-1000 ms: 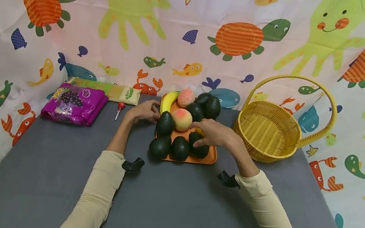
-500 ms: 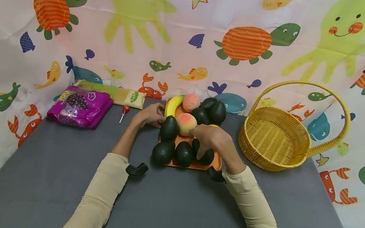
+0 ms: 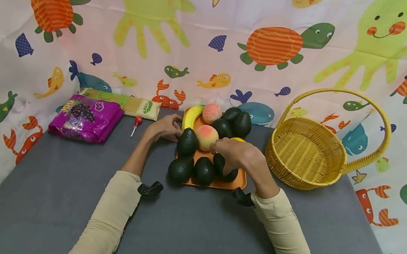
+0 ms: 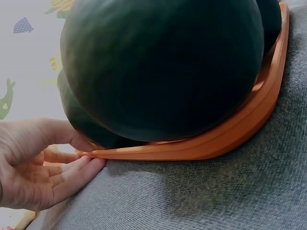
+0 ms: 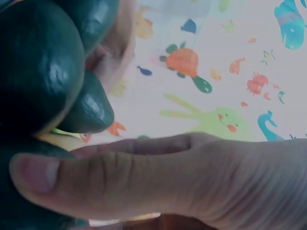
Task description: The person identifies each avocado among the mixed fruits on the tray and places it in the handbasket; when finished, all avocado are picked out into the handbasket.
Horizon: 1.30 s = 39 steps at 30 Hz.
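An orange tray (image 3: 227,184) holds several dark green avocados (image 3: 204,171), a banana (image 3: 191,118), a peach (image 3: 206,137) and a rough pinkish round fruit (image 3: 212,113). A bit of yellow (image 3: 238,139) peeks out behind my right hand. At the tray's left side, my left hand (image 3: 165,127) pinches its rim; the left wrist view shows thumb above and fingers below the rim (image 4: 192,149). My right hand (image 3: 239,154) grips the avocado (image 3: 231,175) at the front right corner, its thumb (image 5: 36,175) pressed on the skin. Its other fingers are mostly hidden.
A yellow wicker basket (image 3: 276,165) with a tall handle stands right of the tray. On the left lie a purple grape-print bag (image 3: 86,118), a pale flat packet (image 3: 148,109) and a red lollipop (image 3: 138,120). A printed cloth (image 3: 197,29) hangs behind the grey table (image 3: 187,230).
My right hand has shifted from hovering spread over the front right avocado to gripping it. The left hand stays at the tray's rim. The head view has shifted slightly.
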Motion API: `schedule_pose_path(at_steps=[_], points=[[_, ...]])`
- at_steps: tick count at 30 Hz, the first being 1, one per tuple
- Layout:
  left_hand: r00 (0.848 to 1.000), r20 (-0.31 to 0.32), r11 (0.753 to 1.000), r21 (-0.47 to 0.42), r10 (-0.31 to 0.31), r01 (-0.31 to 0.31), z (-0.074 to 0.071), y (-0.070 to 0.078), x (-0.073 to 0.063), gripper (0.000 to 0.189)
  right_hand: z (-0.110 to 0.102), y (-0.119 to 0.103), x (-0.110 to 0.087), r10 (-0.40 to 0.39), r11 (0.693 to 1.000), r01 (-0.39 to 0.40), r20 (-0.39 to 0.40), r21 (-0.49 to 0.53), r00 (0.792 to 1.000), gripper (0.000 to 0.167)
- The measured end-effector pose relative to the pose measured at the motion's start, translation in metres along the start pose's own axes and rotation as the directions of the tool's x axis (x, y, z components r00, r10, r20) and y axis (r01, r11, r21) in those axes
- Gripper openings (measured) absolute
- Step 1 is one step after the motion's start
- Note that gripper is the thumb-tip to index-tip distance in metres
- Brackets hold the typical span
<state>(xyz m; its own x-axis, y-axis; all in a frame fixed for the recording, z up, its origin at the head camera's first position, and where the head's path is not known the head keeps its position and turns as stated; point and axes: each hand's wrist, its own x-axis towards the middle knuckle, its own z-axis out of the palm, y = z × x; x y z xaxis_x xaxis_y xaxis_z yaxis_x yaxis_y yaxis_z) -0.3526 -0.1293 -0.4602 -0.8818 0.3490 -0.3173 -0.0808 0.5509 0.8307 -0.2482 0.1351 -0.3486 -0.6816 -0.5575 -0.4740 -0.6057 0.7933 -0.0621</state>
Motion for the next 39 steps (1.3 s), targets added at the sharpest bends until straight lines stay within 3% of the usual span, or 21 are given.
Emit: schedule_pose_path(at_steps=[3,7,15,19,23,26,32,39], points=[[1.0,-0.003,1.0,-0.02,-0.003,0.003,0.0,0.0,-0.002,0.072,0.0,0.002,-0.001,-0.031,0.999,0.031,-0.014,-0.016,0.999,0.058],[1.0,-0.002,0.999,-0.043,-0.017,0.017,0.001,0.001,-0.003,0.072,0.002,0.003,0.001,-0.032,0.999,0.032,0.024,0.009,0.999,0.066],[1.0,-0.014,0.997,-0.072,-0.011,0.01,0.005,0.003,-0.001,0.069,0.001,0.009,0.002,-0.062,0.998,0.062,0.026,0.021,0.998,0.058],[1.0,-0.022,0.998,-0.064,-0.01,0.009,0.004,0.003,-0.002,0.07,-0.004,0.011,-0.003,-0.072,0.997,0.072,-0.017,0.021,0.997,0.054],[1.0,-0.019,0.996,-0.086,-0.014,0.012,0.004,0.003,-0.003,0.07,-0.011,0.019,-0.014,-0.124,0.988,0.133,-0.117,0.078,0.985,0.058],[1.0,-0.015,0.996,-0.09,-0.017,0.015,0.004,0.004,-0.001,0.07,-0.014,0.03,-0.022,-0.156,0.976,0.184,-0.218,0.115,0.963,0.06],[1.0,-0.021,0.997,-0.078,-0.022,0.02,0.003,0.003,0.0,0.069,-0.019,0.05,-0.039,-0.136,0.957,0.22,-0.38,0.187,0.915,0.061],[0.999,-0.017,0.998,-0.057,-0.037,0.036,0.005,0.007,-0.001,0.069,-0.024,0.077,-0.065,-0.092,0.953,0.245,-0.6,0.179,0.795,0.063]])
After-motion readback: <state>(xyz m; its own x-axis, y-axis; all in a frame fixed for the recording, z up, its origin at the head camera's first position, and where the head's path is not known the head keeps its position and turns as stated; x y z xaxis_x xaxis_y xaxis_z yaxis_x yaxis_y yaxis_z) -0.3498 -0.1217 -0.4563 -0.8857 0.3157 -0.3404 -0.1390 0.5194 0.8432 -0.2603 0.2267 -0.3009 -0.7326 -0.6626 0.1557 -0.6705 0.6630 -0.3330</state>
